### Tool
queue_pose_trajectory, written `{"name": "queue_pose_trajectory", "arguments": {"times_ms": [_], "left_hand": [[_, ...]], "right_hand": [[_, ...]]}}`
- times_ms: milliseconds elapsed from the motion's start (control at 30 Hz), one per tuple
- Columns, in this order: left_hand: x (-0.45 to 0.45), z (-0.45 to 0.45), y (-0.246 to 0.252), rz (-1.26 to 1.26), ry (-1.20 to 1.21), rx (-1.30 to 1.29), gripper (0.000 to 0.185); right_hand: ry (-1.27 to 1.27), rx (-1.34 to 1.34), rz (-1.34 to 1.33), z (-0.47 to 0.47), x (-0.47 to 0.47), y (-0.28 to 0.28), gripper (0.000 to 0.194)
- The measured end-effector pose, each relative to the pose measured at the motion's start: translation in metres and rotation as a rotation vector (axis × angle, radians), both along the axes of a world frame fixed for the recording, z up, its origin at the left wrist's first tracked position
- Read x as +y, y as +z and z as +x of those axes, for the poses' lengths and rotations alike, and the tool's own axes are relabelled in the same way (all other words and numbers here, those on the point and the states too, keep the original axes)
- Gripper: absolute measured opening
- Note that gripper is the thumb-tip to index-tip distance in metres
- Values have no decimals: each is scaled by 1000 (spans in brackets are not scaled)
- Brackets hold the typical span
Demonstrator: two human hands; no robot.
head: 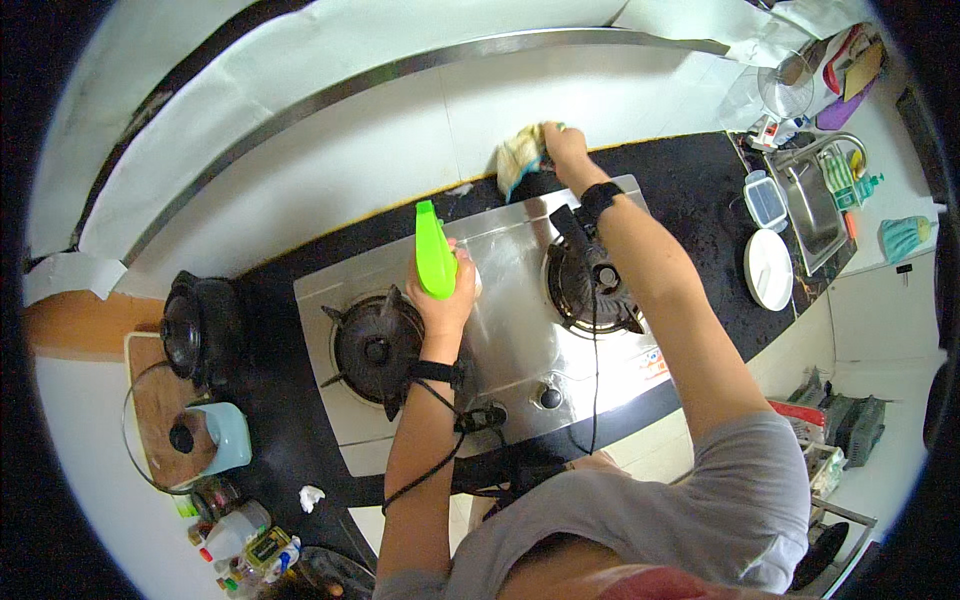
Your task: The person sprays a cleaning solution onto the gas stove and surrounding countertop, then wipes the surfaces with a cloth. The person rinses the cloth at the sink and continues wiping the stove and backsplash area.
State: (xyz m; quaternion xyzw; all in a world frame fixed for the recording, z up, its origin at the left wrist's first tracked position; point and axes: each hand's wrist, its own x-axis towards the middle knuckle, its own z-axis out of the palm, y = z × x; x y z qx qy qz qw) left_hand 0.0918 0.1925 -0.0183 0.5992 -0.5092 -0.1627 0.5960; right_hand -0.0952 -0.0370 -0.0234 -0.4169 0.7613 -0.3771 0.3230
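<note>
A spray bottle with a bright green trigger head point(433, 255) is gripped in my left hand point(444, 294), above the stainless steel gas stove point(499, 300) between its two burners. My right hand point(568, 154) reaches past the stove's back edge and holds a crumpled cream cloth with a blue edge point(519, 159). The cloth touches the black counter strip or the foot of the white wall; which of them I cannot tell. Under my right forearm is the right burner point(592, 281), partly hidden. The left burner point(377, 341) sits beside my left wrist.
A black lidded pot point(196, 330) stands left of the stove, near a light blue container point(227, 436) and several bottles point(236, 529). To the right are a white plate point(768, 270), a clear plastic box point(766, 201) and a steel sink point(814, 214). Dark cords hang from both wrists.
</note>
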Motion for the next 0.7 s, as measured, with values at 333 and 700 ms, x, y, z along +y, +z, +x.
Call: {"name": "queue_pose_trajectory", "arguments": {"times_ms": [333, 700], "left_hand": [[-1, 0, -1, -42, 12, -90, 18], [-2, -3, 2, -54, -3, -75, 14]], "right_hand": [[-36, -51, -608, -30, -7, 79, 42], [60, -149, -495, -43, -20, 71, 47]]}}
